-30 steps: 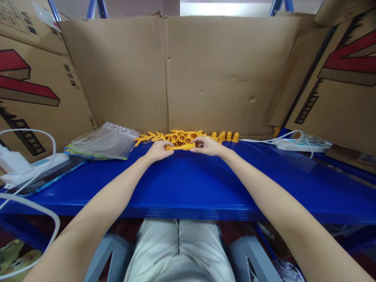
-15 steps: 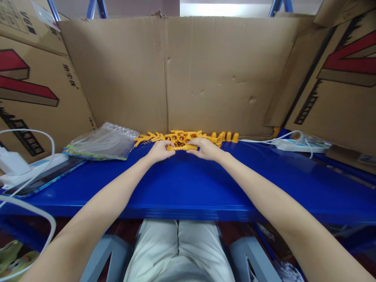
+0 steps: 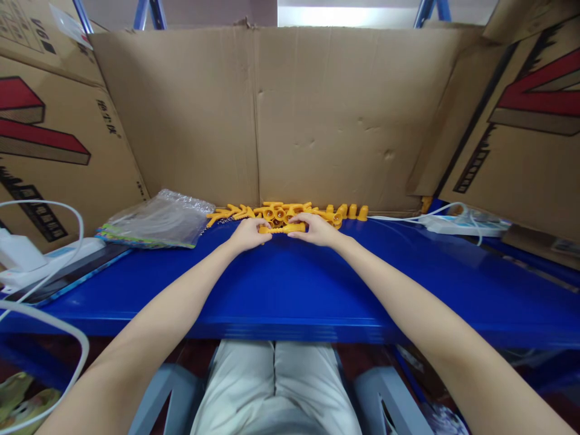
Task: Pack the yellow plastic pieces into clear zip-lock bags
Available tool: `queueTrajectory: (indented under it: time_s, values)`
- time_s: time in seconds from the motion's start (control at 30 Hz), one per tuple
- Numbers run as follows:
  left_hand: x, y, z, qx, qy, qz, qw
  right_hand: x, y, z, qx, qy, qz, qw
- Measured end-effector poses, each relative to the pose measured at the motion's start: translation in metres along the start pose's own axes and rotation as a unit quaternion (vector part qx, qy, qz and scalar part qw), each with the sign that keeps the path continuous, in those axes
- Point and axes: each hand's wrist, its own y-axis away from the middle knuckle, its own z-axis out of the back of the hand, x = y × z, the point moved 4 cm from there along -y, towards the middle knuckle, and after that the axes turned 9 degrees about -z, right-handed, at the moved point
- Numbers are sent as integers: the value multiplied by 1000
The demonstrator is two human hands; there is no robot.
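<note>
Between my two hands lies a yellow plastic piece (image 3: 283, 229), held level, with a narrow ridged shaft and a thicker right end. My left hand (image 3: 249, 234) pinches its left end, thumb in front. On the right end, the fingers and thumb of my right hand (image 3: 317, 229) are closed. Just behind the hands runs a heap of yellow plastic parts (image 3: 280, 214), some with round hollow openings and others branched. Several small yellow caps (image 3: 352, 211) stand in a row at the heap's right. My fingers hide part of the held piece.
Clear plastic bags (image 3: 158, 220) lie left on the blue table (image 3: 290, 284). A tablet-like device (image 3: 72, 275) and a white power strip (image 3: 86, 248) are farther left. Another power strip (image 3: 466, 225) with cables sits right. A cardboard panel (image 3: 326, 115) rises behind, boxes at both sides.
My left hand has shifted slightly right with the yellow piece's left end. The piece has turned a little in my grip, and its ridged shaft shows differently. My right hand is nearly still.
</note>
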Motion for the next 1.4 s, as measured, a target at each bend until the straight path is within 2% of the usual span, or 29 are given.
queueTrajectory:
  time_s: [0.13,0.27,0.47,0.67,0.83,1.4]
  values:
    - [6,-1,-4,10,56,29,998,9,2,3,-23,104,75,991]
    - [8,0,-4,16,69,18,997,13,4,5,-19,136,108,985]
    - [1,2,0,7,57,-16,998,12,5,6,0,107,74,991]
    - [-2,2,1,0,28,-17,999,3,4,0,12,77,32,996]
    - [-1,2,-1,12,43,-7,999,-1,2,-4,23,74,9,997]
    - [-1,2,0,-1,50,-9,999,-4,2,-2,7,78,11,997]
